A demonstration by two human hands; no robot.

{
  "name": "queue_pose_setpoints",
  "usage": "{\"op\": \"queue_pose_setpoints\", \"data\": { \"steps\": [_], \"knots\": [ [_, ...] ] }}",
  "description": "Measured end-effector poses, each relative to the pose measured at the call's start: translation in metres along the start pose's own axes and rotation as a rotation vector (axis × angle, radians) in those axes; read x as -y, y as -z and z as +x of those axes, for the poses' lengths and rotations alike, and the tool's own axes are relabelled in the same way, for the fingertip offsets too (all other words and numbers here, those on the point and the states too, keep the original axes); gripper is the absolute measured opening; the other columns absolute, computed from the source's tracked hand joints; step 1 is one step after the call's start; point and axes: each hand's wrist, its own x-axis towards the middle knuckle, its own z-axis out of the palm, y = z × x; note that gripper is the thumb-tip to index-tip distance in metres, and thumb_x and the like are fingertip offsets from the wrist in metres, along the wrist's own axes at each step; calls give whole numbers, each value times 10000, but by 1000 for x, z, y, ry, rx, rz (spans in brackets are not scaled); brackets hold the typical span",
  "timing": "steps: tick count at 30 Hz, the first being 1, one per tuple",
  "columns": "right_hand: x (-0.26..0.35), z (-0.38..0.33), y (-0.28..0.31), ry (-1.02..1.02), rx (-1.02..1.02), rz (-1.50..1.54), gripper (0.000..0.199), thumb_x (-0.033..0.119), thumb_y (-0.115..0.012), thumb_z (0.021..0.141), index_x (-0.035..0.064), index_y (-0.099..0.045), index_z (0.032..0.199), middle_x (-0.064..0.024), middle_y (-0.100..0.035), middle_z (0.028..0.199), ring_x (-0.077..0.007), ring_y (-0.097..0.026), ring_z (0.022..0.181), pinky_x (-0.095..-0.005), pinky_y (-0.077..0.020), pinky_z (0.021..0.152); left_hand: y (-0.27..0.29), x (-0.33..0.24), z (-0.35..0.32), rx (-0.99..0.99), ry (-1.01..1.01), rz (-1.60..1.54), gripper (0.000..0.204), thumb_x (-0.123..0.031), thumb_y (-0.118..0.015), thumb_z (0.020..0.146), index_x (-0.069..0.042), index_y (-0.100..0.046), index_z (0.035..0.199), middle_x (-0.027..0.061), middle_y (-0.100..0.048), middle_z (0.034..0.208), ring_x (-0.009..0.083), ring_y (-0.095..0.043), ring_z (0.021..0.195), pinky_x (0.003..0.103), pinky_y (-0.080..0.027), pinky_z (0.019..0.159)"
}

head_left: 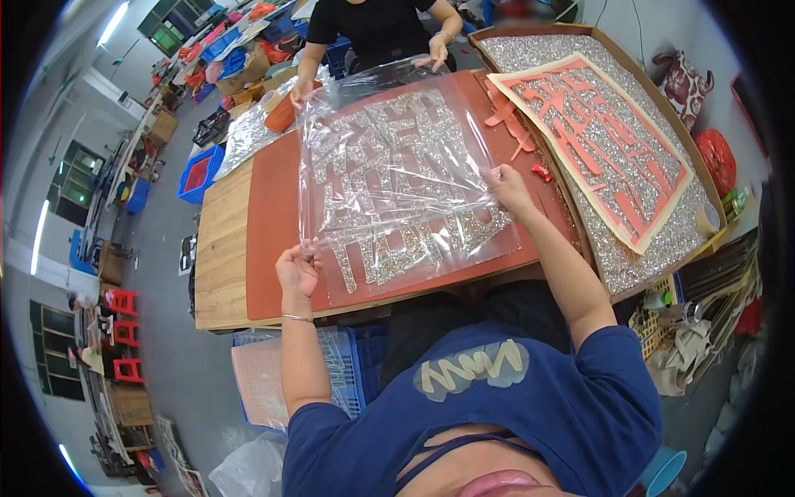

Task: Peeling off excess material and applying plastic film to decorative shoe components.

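Note:
A clear plastic film [389, 209] stretches over a sheet with silvery glitter shapes [397, 248] on the red-brown table mat [277, 207]. My left hand [298, 269] pinches the film's near left corner. At its right edge, my right hand [511, 189] grips the film between thumb and fingers. Across the table, a co-worker's two hands [435, 51] are at the film's far edge. Glare and folds on the film partly hide the shapes beneath it.
To the right stands a shallow tray of silver glitter [530, 54], with a pink cut-out stencil [596, 141] lying in it. Pink scraps [507, 120] and a small red object [542, 171] lie beside the tray. A blue basket [348, 364] sits below the table's near edge.

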Motion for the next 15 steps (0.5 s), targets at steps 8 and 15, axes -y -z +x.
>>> {"op": "queue_pose_setpoints", "data": {
  "steps": [8, 15],
  "knots": [
    [0, -20, 19, -471, 480, 171, 255, 210, -653, 852, 8, -584, 992, -73, -633, 693, -75, -486, 432, -204, -326, 329, -8, -15, -5, -10, -62, 360, 256, -261, -565, 940, -5, -558, 930, 91, -603, 795, 208, -626, 716, 310, -576, 653],
    [-13, -68, 34, -492, 381, 236, 206, 189, -561, 912, 0, -580, 832, -105, -642, 652, -131, -550, 418, -263, -438, 350, -11, -20, -21, -13, 108, 612, 268, 23, -595, 862, 108, -528, 1107, 175, -642, 990, 238, -672, 886, 284, -596, 766]
  ]
}}
